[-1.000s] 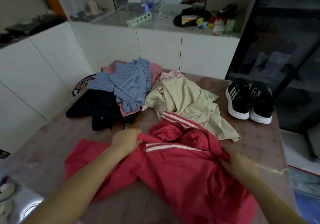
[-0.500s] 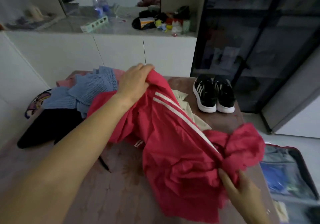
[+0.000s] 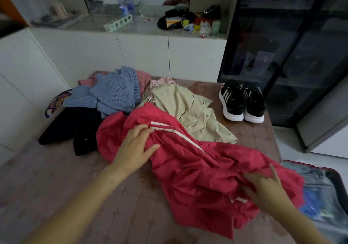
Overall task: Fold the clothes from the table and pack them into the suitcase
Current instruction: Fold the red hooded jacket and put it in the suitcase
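Lifted moments ago, the jacket (image 3: 188,170) is laid on the counter (image 3: 66,177) for folding, left hand (image 3: 135,147) and right hand (image 3: 267,191) flat, grip wide.

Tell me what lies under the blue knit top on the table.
Under the blue knit top, a pink garment shows at its far edges and a dark garment at its near edge. How far either reaches beneath is covered.

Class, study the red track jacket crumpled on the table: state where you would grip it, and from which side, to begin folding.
Pinch the red track jacket at the far end of its white stripes, by the left hand, coming from above. The stripes mark one straight panel, so lifting there should draw the bunched cloth out; the beige garment crowds the far side.
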Demonstrator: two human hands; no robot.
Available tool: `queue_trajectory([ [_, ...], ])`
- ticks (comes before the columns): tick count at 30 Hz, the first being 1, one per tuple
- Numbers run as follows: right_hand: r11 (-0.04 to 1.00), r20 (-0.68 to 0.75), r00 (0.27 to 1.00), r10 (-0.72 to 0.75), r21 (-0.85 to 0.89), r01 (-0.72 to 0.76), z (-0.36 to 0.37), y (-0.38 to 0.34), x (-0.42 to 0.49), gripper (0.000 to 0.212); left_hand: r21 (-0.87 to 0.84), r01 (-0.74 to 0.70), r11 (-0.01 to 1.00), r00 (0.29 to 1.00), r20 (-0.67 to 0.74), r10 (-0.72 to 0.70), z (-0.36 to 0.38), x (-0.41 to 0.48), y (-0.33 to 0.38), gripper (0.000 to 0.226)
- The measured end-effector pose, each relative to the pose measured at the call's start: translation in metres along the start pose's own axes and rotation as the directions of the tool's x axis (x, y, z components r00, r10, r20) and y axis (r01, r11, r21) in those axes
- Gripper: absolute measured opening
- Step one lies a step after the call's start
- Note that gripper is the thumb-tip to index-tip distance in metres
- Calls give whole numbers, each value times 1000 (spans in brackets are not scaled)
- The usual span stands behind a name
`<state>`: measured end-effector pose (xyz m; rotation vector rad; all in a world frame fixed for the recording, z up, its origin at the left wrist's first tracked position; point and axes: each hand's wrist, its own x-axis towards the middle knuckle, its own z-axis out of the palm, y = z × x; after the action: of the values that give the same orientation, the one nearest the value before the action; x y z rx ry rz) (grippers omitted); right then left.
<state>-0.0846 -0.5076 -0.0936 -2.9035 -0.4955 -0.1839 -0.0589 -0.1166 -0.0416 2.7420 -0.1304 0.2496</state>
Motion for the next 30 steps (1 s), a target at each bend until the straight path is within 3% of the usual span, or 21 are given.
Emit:
queue_trajectory([
  [3,945,-53,983,-176,270,183,-11,-52,5,12,-263,200,944,970,192,-152,10,-19,37,66],
  [6,841,-77,884,-462,279,464,-5,-119,-2,17,-374,450,811,887,297,-355,27,-16,51,51],
  [8,761,-73,782,-619,190,620,10,-160,-9,17,-374,535,757,841,322,-435,31,-10,47,69],
  [10,719,-19,726,-687,127,684,23,-188,-13,13,-344,553,759,825,356,-439,32,-7,44,85],
  [11,697,7,701,-713,114,708,27,-195,-13,11,-273,547,791,816,382,-433,32,-8,44,78],
  [13,657,19,661,-750,142,741,24,-196,-3,24,-76,463,883,838,361,-408,31,-15,43,42],
  [15,658,-9,679,-734,238,715,7,-183,18,46,25,435,900,862,276,-425,25,-23,31,34],
  [18,813,-110,848,-518,244,528,-9,-148,66,55,-36,563,825,789,319,-525,7,-38,-15,24],
  [21,945,106,958,-266,224,238,-6,-116,114,54,1,681,733,692,327,-643,-15,-65,-62,24],
  [24,994,274,957,-101,66,86,5,-94,149,44,93,733,673,606,359,-710,-24,-88,-89,26],
  [26,999,400,915,-40,26,32,16,-92,161,53,39,761,647,594,360,-720,-24,-92,-92,20],
  [27,998,447,894,-29,57,4,23,-95,165,58,-43,772,634,606,349,-715,-22,-92,-91,7],
  [30,989,438,897,-62,151,-6,43,-112,166,67,-258,766,589,642,254,-723,-20,-76,-76,49],
])
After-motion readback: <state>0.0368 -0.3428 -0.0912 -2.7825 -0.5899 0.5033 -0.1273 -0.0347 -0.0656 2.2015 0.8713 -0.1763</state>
